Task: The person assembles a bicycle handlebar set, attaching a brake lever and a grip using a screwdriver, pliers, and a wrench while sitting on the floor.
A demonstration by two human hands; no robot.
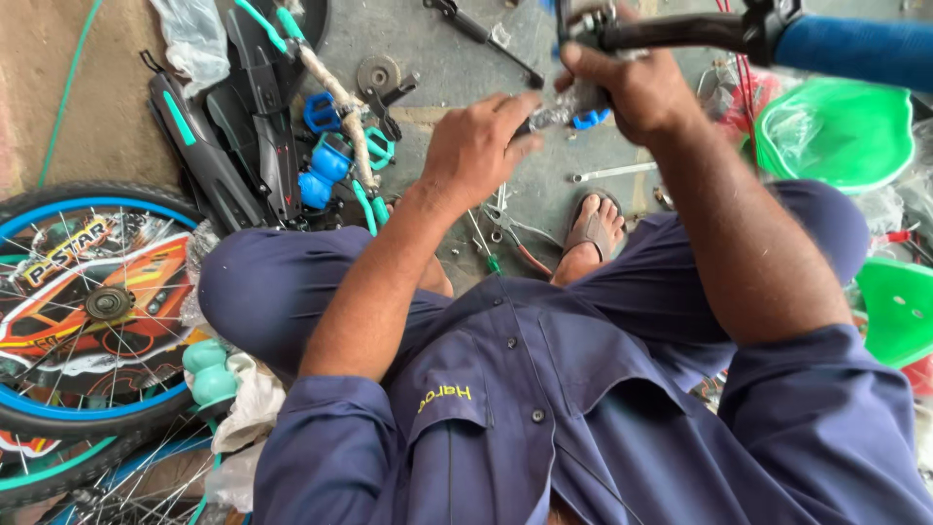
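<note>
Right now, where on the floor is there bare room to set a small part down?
Bare concrete shows between the round metal disc and the black-handled tool, and a smaller patch around the flat wrench below the right hand. It is crowded at the black mudguards and blue pedals beside the left hand, and near the green seats.

Soft even daylight, sharp, edges slightly stretched.

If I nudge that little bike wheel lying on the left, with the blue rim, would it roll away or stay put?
The wheel looks to be lying nearly flat on other wheels, so a nudge would probably slide it, not roll it. Its black rubber tyre should grip rather than slip. The thin spokes suggest it is fairly light for its size, and they might bend if pressed.
</note>
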